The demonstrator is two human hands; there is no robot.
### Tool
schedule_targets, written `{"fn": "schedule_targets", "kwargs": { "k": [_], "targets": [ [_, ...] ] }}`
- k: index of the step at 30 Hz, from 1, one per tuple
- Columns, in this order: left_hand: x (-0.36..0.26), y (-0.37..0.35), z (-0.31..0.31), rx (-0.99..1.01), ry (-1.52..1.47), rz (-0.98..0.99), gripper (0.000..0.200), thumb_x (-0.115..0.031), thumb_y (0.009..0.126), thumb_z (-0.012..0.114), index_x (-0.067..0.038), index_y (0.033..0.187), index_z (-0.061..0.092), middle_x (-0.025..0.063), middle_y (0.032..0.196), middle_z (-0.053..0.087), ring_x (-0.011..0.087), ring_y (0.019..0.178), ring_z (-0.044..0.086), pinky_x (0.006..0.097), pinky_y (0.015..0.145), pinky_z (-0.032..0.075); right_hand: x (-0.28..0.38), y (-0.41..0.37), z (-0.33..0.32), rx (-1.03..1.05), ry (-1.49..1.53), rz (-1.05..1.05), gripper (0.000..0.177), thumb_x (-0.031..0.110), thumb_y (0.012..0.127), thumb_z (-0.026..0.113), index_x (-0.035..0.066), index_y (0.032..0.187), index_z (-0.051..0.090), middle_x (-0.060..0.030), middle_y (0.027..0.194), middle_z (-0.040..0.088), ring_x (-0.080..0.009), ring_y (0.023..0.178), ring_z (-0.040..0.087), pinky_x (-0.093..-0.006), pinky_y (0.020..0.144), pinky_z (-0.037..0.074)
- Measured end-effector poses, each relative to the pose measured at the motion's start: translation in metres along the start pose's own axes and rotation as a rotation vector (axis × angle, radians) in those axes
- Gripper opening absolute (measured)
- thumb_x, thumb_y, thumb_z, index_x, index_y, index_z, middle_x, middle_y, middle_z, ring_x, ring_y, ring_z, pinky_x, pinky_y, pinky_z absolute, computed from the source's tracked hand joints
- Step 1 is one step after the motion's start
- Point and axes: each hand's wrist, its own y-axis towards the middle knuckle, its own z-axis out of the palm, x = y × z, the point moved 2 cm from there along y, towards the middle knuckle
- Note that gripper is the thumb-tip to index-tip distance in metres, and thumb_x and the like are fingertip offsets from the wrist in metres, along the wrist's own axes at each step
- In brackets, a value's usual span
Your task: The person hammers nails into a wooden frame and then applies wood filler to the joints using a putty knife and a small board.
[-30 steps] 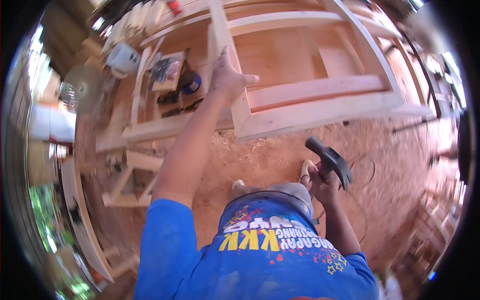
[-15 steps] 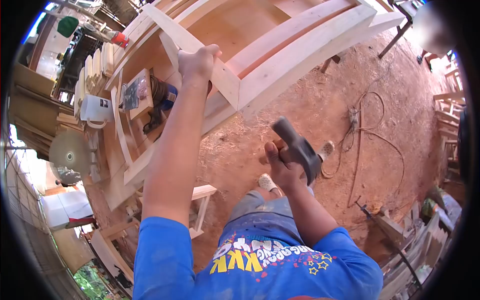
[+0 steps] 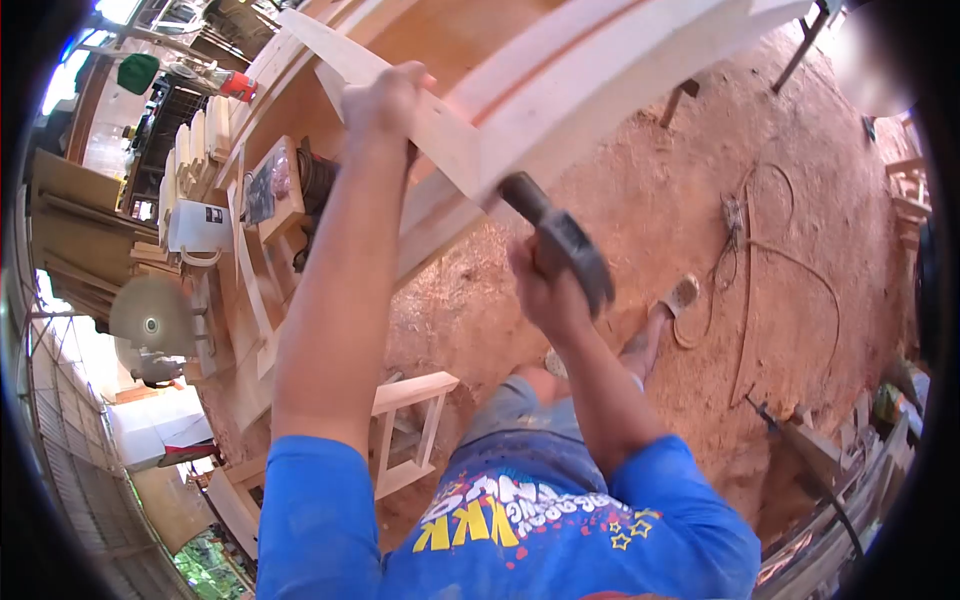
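My left hand (image 3: 385, 100) grips a pale upright board of a large wooden frame (image 3: 560, 90) that rests on the workbench. My right hand (image 3: 545, 290) is shut on a dark hammer (image 3: 560, 240), raised close under the frame's front corner, with the head almost at the wood. Both arms come from blue sleeves at the bottom of the view.
A white jug (image 3: 200, 228), a small box of bits (image 3: 272, 185) and a dark tool lie on the bench at left. A circular saw blade (image 3: 150, 315) sits lower left. A small wooden frame (image 3: 410, 435) stands on the sawdust floor; a cable (image 3: 750, 270) trails at right.
My right hand has lifted the hammer up and toward the frame's corner. My left hand keeps its grip on the board, and the view has tilted further.
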Motion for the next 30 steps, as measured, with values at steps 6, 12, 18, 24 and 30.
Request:
{"fn": "schedule_targets", "kwargs": {
  "k": [6,12,18,24,30],
  "targets": [
    [-0.014,-0.016,0.000,0.044,-0.018,0.037,0.018,-0.007,0.073,0.072,0.006,0.072,0.059,0.0110,0.069,0.059,0.0216,0.064,0.062,0.0372,0.055,0.049,0.033,-0.017,-0.015,0.025,0.113,0.227,0.032,0.021,0.104,0.064,0.007,0.077,0.056,0.0005,0.067,0.051,-0.0087,0.059,0.053,-0.0325,0.056,0.045],
    [-0.004,-0.002,0.000,0.029,-0.070,0.058,0.032,-0.005,0.069,0.075,0.011,0.091,0.057,0.0131,0.079,0.063,0.0195,0.064,0.062,0.0353,0.057,0.050,-0.012,-0.007,0.002,-0.105,-0.090,-0.206,0.028,0.022,0.102,0.066,0.006,0.079,0.059,-0.0003,0.063,0.051,-0.0114,0.054,0.052,-0.0347,0.052,0.044],
    [-0.003,-0.002,-0.002,-0.021,0.021,0.049,0.023,-0.016,0.073,0.075,0.003,0.077,0.064,0.0081,0.076,0.062,0.0190,0.065,0.061,0.0362,0.059,0.048,-0.001,-0.025,-0.012,-0.056,0.010,0.062,0.024,0.016,0.098,0.071,0.008,0.081,0.056,0.0040,0.066,0.050,-0.0084,0.058,0.046,-0.0303,0.053,0.040],
    [0.000,0.001,-0.001,-0.075,-0.036,0.141,0.047,-0.009,0.067,0.078,0.011,0.100,0.052,0.0117,0.085,0.059,0.0196,0.068,0.060,0.0359,0.060,0.050,0.026,-0.041,-0.097,-0.148,-0.192,0.285,0.012,0.014,0.097,0.071,0.004,0.094,0.068,0.0046,0.070,0.054,-0.0070,0.065,0.047,-0.0286,0.058,0.038],
    [-0.004,-0.005,0.000,-0.021,-0.068,0.035,0.089,-0.011,0.069,0.079,0.014,0.144,0.036,0.0175,0.104,0.063,0.0255,0.086,0.066,0.0390,0.076,0.058,0.063,-0.055,-0.226,-0.250,-0.704,0.349,0.019,0.018,0.091,0.076,0.000,0.096,0.071,-0.0078,0.067,0.060,-0.0148,0.062,0.054,-0.0328,0.059,0.044]
  ]
}}
